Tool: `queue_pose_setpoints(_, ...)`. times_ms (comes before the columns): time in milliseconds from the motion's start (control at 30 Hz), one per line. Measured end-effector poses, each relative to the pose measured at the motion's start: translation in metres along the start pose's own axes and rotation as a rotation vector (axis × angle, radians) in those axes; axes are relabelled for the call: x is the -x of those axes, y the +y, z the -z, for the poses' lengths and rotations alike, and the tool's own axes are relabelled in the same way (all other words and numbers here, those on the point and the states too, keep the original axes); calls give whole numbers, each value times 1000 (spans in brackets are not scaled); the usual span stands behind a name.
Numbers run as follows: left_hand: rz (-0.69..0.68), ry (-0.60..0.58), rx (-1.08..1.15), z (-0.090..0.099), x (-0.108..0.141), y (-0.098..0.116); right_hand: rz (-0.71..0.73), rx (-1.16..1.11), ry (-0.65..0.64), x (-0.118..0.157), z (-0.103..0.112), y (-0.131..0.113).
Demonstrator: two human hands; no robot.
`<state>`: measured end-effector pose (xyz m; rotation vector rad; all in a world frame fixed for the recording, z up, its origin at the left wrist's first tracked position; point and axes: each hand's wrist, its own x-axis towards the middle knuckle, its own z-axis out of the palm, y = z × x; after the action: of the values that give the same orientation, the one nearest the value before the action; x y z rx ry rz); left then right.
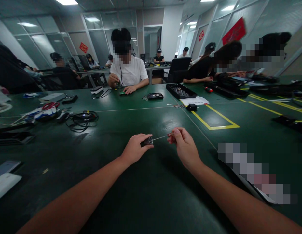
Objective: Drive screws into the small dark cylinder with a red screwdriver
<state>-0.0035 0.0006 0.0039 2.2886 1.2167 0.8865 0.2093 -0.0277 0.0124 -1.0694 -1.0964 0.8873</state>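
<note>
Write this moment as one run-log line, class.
Left hand: holds dark cylinder | Right hand: holds thin rod, pointed at cylinder | Table: coiled black cable

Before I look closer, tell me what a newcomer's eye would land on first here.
Likely the left hand, gripping a small dark cylinder over the green table, with a thin pale strand stretching from it to the right hand. After that, probably the yellow tape outline farther back to the right on the table, and the red hanging high up at right.
</note>
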Motion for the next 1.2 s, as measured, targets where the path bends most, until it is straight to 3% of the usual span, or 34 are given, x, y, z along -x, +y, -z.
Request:
queue_pose_setpoints(233,-29,-2,-10,-3,0,-4,139,168,-156,9,-1,-8)
queue_pose_setpoints(467,-49,-28,-30,-3,0,-2,168,343,-86,10,3,-10)
queue_pose_setpoints(700,-55,-29,-38,-4,0,-3,197,342,-123,10,4,-9)
queue_pose_setpoints(867,-57,-42,-40,-4,0,-4,263,508,-159,14,3,-17)
queue_pose_setpoints(1000,-46,-50,-37,-3,0,-3,302,605,-116,16,2,-23)
queue_pose_setpoints(1200,-28,-53,-30,-2,-1,-1,293,556,-64,14,4,-25)
